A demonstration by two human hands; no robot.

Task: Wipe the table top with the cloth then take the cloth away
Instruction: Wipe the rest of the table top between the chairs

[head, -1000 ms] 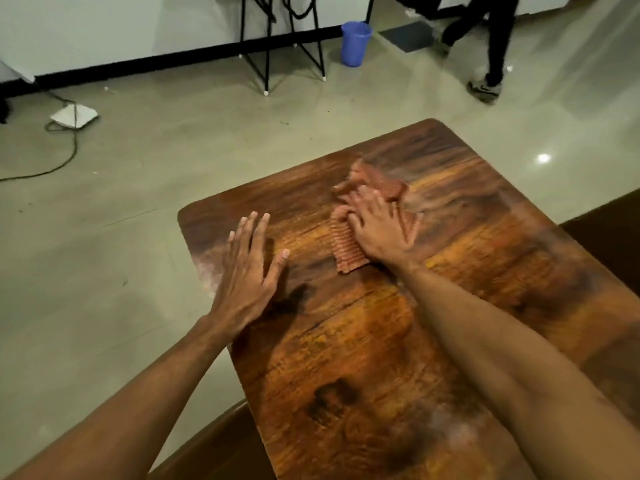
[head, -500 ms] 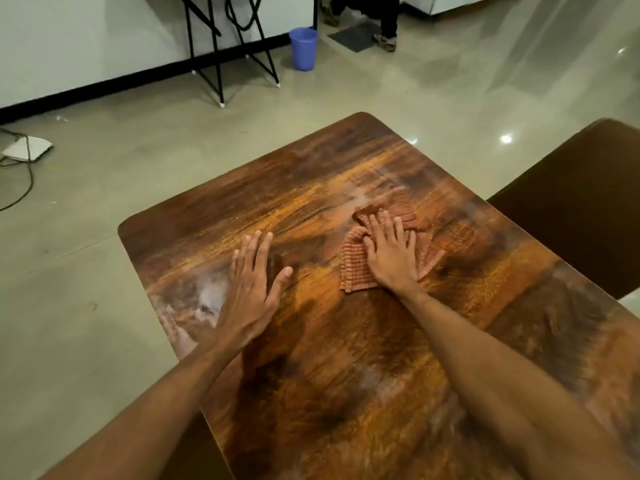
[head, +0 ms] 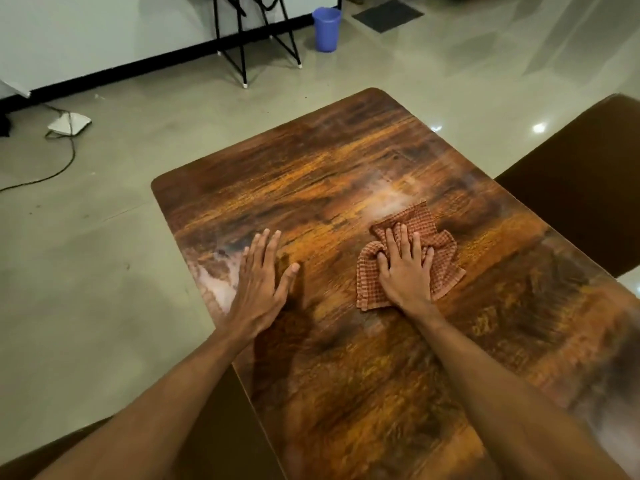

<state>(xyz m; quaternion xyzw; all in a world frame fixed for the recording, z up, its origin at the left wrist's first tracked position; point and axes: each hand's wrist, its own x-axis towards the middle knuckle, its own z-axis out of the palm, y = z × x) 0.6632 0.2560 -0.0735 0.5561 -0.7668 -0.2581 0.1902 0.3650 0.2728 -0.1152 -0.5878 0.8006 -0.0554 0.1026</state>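
A glossy brown wooden table top (head: 329,168) fills the middle of the head view. On it lies a crumpled red-and-white checked cloth (head: 440,251), right of centre. My right hand (head: 405,271) presses flat on the cloth, fingers spread and slightly curled into its folds. My left hand (head: 259,285) rests palm-down on the bare wood near the table's left edge, fingers apart, holding nothing. A pale smear shows on the wood just beyond the cloth.
A dark brown chair (head: 581,188) stands at the table's right side, and another dark seat (head: 207,445) sits below its near left edge. On the grey floor beyond are a blue bucket (head: 326,28), a black folding stand (head: 256,36) and a white device with a cable (head: 69,123).
My right hand has slid the cloth from the table's far middle toward the right and nearer to me. The left hand stays flat on the wood. The view has shifted left.
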